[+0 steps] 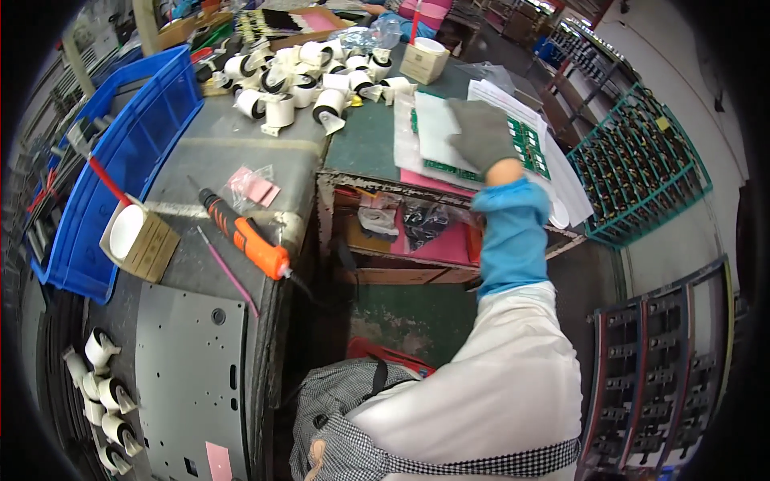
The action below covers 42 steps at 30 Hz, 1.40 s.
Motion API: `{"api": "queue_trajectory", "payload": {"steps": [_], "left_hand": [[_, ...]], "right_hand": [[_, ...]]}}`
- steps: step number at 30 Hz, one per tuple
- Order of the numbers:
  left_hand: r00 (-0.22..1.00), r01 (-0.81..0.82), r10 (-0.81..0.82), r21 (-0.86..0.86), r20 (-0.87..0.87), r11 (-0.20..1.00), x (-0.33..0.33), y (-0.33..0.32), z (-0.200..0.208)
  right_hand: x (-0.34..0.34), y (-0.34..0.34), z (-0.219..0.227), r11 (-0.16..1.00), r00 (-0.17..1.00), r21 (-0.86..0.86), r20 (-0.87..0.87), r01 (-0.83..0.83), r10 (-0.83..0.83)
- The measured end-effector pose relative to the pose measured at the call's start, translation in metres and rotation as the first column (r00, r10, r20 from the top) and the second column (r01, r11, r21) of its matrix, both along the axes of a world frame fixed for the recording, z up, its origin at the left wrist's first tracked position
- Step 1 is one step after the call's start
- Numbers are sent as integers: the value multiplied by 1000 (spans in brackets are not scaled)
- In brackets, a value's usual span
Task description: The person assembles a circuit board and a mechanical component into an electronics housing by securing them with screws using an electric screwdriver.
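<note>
My right hand (483,138), in a dark grey glove, reaches out over the worktable at the upper right. It lies on or just above a white sheet (435,128), fingers extended and slightly blurred. Green circuit boards (529,144) show beside and under the sheet, with more white paper (568,180) and a pink sheet (437,183) around them. A blue sleeve cover (513,232) wraps my right forearm. My left hand is out of view.
White caster wheels (279,112) are heaped on the bench; others lie lower left. An orange electric screwdriver (255,247) rests near a grey perforated metal plate (192,361). A blue bin (152,136) and a small box (156,252) stand left, a green rack (642,172) right.
</note>
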<state>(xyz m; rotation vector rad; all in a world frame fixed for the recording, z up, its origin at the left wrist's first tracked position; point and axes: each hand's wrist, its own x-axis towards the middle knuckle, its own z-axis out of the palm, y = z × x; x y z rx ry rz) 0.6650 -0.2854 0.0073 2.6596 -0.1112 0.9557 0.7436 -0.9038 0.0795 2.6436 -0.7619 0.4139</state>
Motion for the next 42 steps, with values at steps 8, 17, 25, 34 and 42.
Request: {"api": "queue_trajectory", "payload": {"steps": [8, 17, 25, 34, 42], "left_hand": [[973, 227, -230, -81, -30, 971, 31, -40, 7], [960, 256, -268, -131, -86, 958, 27, -43, -4], [943, 317, -322, -62, -81, 946, 24, 9, -33], [929, 284, -309, -142, -205, 948, 17, -33, 13], [941, 323, -324, -19, -99, 946, 50, 12, 49]], "right_hand": [[-81, -116, 1, 896, 815, 130, -486, 424, -315], [-67, -142, -12, 883, 785, 204, -569, 422, -244], [-58, -90, 3, 993, 972, -52, -214, -108, 95], [78, 186, -15, -639, 271, 543, 835, -545, 479], [98, 393, -48, -805, 459, 435, 664, 404, 590]]}}
